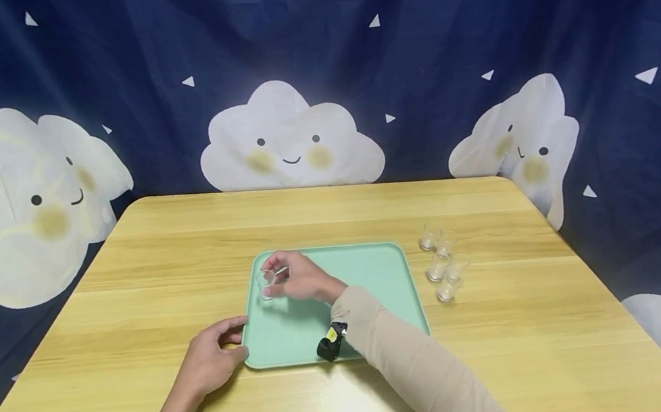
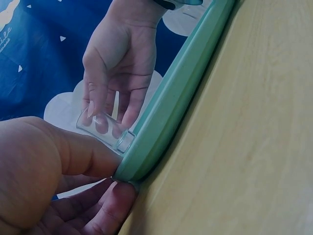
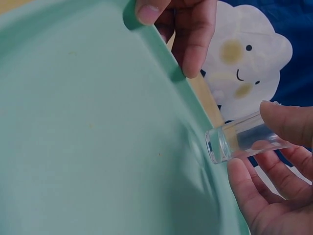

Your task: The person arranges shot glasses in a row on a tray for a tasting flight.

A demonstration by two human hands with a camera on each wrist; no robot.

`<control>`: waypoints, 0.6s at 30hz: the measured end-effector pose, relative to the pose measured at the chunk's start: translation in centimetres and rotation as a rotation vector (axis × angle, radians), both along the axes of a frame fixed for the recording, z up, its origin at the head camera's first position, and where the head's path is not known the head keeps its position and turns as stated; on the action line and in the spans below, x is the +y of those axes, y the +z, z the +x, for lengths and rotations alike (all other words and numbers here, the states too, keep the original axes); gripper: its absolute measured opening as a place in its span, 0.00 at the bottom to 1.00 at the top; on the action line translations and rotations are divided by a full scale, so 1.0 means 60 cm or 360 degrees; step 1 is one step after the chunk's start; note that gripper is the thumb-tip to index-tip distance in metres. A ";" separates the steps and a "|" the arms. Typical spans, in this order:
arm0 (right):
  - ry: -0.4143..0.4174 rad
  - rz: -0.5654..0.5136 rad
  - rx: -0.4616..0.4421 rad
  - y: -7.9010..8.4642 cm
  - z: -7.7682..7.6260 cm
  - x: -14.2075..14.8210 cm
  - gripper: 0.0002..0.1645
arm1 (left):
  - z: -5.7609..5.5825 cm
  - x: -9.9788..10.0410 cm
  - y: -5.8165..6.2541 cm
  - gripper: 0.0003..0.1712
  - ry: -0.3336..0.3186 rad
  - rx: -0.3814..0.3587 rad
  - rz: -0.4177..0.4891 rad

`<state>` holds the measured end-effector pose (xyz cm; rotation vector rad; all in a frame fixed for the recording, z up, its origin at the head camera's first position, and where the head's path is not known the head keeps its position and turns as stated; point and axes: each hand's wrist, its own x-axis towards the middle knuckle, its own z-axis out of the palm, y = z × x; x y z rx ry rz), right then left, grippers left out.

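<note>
My right hand (image 1: 302,277) holds a small clear shot glass (image 1: 266,285) upright between thumb and fingers, over the left side of a mint-green tray (image 1: 369,276). In the right wrist view the glass (image 3: 244,134) has its thick base close to the tray surface; I cannot tell if they touch. At the tray's near left corner, my left hand (image 1: 215,355) grips the rim. The left wrist view has the thumb and fingers of this left hand (image 2: 73,156) at the tray's rim (image 2: 161,112), with the glass (image 2: 105,128) just beyond.
Several more clear shot glasses (image 1: 445,290) stand grouped on the wooden table (image 1: 533,319), right of the tray. Behind the table hangs a dark blue curtain (image 1: 334,22) with smiling clouds. Each wrist wears a small black camera (image 1: 329,343).
</note>
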<state>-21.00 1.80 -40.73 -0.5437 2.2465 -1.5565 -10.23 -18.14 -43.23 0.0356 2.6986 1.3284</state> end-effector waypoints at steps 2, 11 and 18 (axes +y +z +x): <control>0.0001 0.0002 -0.0002 0.000 0.000 -0.001 0.23 | 0.001 0.000 0.001 0.29 -0.0004 0.0004 0.0000; -0.0014 0.0025 -0.0015 -0.004 0.000 -0.003 0.23 | 0.004 0.001 0.004 0.29 0.0003 0.0005 0.0001; -0.0010 0.0027 -0.0003 -0.006 0.001 -0.006 0.23 | 0.005 0.001 0.004 0.29 0.0001 0.0009 -0.0014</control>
